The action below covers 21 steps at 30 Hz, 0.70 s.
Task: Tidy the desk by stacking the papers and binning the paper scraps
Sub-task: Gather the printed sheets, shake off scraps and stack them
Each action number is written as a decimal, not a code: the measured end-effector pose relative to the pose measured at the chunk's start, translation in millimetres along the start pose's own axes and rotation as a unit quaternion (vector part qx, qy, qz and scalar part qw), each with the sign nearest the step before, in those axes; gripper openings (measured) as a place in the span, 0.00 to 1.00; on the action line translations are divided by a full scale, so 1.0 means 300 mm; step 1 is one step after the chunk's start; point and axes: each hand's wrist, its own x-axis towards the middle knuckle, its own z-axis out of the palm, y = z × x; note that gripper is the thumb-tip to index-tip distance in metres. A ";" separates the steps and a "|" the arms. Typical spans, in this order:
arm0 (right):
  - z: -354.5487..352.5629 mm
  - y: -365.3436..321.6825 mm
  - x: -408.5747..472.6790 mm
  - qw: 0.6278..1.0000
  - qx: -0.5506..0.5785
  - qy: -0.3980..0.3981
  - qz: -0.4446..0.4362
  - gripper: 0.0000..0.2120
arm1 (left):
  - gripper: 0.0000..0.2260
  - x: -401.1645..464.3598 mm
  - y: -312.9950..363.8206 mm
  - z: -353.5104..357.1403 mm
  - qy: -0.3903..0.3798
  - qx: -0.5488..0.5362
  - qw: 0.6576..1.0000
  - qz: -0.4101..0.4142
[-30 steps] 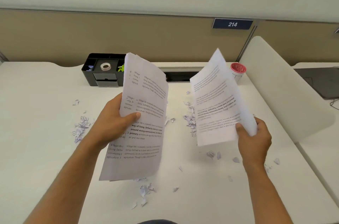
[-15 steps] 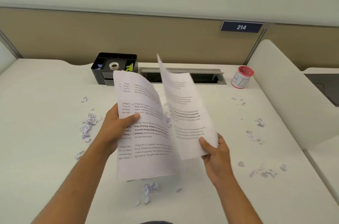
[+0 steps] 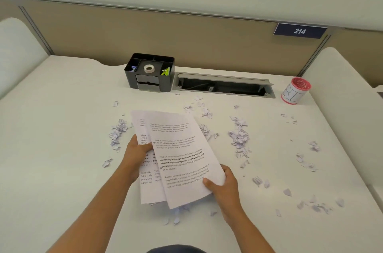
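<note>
Head view, looking down on a white desk [image 3: 62,149]. Both hands are on printed papers [image 3: 178,155] held just above the desk centre. Left hand [image 3: 137,157] grips the left edge of the lower sheets, thumb curled over the top face. Right hand [image 3: 222,185] pinches the lower right corner of the top sheet, thumb on the printed side, fingers underneath. Top sheet lies skewed over the others, fanned out, edges not lined up; it partly covers the left thumb.

Paper scraps [image 3: 239,138] are scattered over the desk: one clump to the right of the papers, a smaller one [image 3: 118,132] to the left, more near the right edge [image 3: 317,207], and a few poking out below the sheets' bottom edge.

At the back, a black desk organiser [image 3: 150,72] w/ a tape roll [image 3: 149,68] on top and a green item in a side slot. Just right of it, an open cable tray [image 3: 224,85] set into the desk. Further right, a red-rimmed cup [image 3: 295,91] w/ handwritten letters, well apart from the papers. Blue plate [image 3: 299,31] reading 214 on the partition.
</note>
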 end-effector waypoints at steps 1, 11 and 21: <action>0.002 0.004 0.002 1.000 -0.029 -0.005 -0.008 0.23 | 0.13 0.010 -0.017 -0.011 0.004 0.006 1.000 -0.006; 0.031 0.020 0.022 0.971 -0.225 -0.056 -0.049 0.08 | 0.17 0.035 -0.120 -0.052 0.059 0.077 0.995 0.001; -0.008 -0.012 0.077 0.949 -0.308 0.042 -0.054 0.17 | 0.20 0.008 -0.020 -0.046 0.027 0.137 0.986 0.093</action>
